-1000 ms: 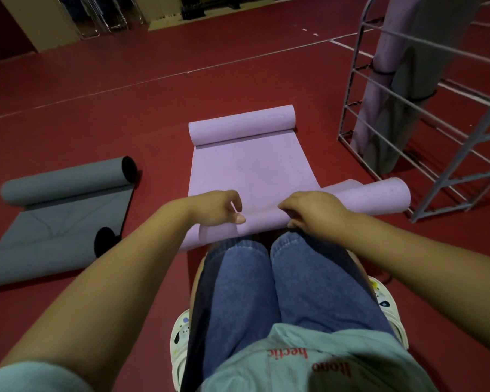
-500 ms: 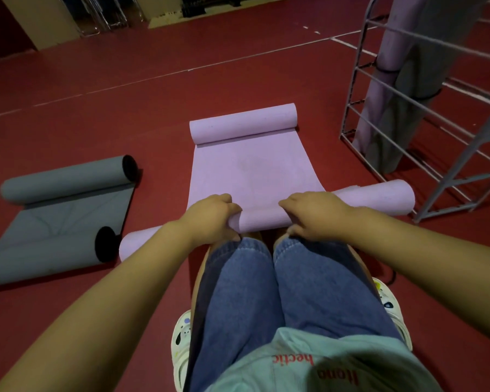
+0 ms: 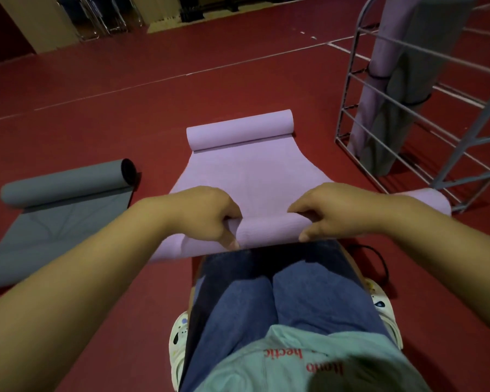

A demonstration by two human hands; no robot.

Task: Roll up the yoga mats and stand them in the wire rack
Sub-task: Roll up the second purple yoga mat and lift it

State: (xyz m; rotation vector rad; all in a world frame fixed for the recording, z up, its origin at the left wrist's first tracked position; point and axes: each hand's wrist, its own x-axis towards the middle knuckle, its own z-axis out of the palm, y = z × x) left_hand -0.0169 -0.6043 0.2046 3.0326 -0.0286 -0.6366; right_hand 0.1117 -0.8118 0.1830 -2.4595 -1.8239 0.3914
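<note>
A lilac yoga mat (image 3: 246, 174) lies on the red floor in front of my knees, its far end curled into a roll (image 3: 239, 130). My left hand (image 3: 207, 213) and my right hand (image 3: 337, 213) both grip the near roll (image 3: 269, 229), fingers over its top and thumbs on the near side. At the right stands the grey wire rack (image 3: 408, 114), holding an upright lilac rolled mat (image 3: 376, 80) and an upright grey rolled mat (image 3: 416, 89).
A grey yoga mat (image 3: 65, 210) lies half unrolled on the floor to the left, curled at both ends. A black strap (image 3: 376, 258) lies by my right foot. White court lines cross the floor beyond; a beige wall and metal frames stand at the back.
The near roll has grown thicker and moved away from my knees along the mat. Both hands moved forward with it and the flat stretch got shorter.
</note>
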